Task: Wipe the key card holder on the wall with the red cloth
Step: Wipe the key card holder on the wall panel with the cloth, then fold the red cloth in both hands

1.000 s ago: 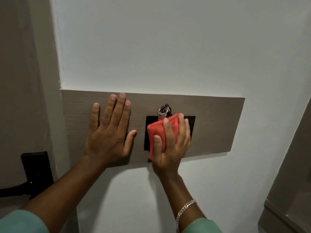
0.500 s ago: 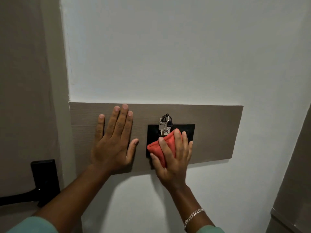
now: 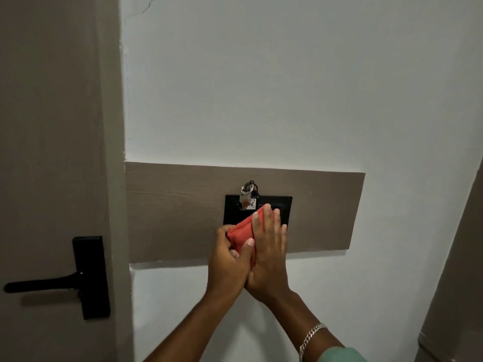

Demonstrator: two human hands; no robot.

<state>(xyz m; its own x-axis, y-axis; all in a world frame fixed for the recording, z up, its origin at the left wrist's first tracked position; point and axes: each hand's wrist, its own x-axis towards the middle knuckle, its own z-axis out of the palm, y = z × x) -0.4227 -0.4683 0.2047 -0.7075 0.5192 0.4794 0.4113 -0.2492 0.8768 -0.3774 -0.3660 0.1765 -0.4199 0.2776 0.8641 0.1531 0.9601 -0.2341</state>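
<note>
The black key card holder [image 3: 285, 203] sits on a grey wooden panel [image 3: 172, 205] on the white wall. A key ring with a small tag [image 3: 247, 194] hangs at its top. A folded red cloth [image 3: 241, 232] lies against the holder's lower left part. My right hand [image 3: 269, 246] presses flat on the cloth, fingers pointing up over the holder. My left hand [image 3: 226, 259] grips the cloth's left edge from below. Both hands hide the holder's lower half.
A door with a black lever handle [image 3: 39, 283] on a black plate [image 3: 90, 276] stands to the left of the panel. A grey cabinet edge [image 3: 460, 257] runs along the right side.
My left hand has left the wooden panel and moved right to take hold of the cloth beside my right hand. The cloth has slid lower on the holder, uncovering the key tag.
</note>
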